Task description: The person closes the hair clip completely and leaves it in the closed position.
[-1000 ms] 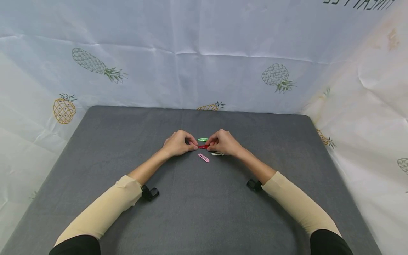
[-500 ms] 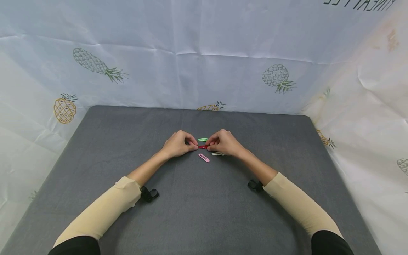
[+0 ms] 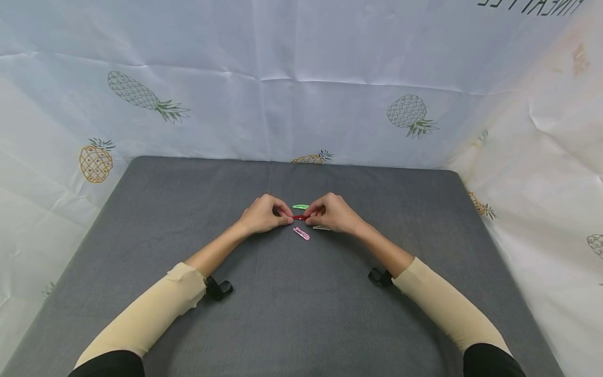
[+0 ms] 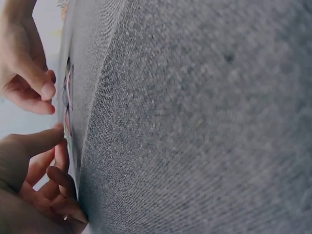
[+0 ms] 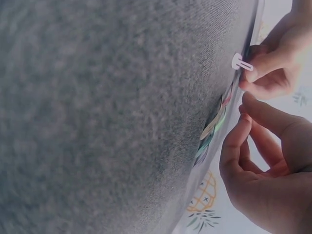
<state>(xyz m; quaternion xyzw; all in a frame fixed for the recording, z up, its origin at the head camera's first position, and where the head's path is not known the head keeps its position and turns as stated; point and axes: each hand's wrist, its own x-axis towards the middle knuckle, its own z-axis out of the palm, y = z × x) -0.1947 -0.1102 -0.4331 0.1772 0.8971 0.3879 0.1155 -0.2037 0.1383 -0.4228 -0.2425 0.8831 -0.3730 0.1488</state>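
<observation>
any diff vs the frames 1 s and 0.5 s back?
Almost none. Both forearms slid slightly toward the person. The left hand and right hand pinch the red hair clip as before; the green clip, pink clip and pale clip lie where they were.

Beige sleeves (image 3: 155,309) cover both forearms over black upper sleeves, with a small black wrist-worn device (image 3: 218,287) under each.

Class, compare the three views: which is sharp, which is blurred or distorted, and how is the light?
Head view: even soft light, wide-angle bending, sharp hands on the red clip. Left wrist view: grey mat fills a tilted, soft frame. Right wrist view: mat blurred, backdrop washed out.
</observation>
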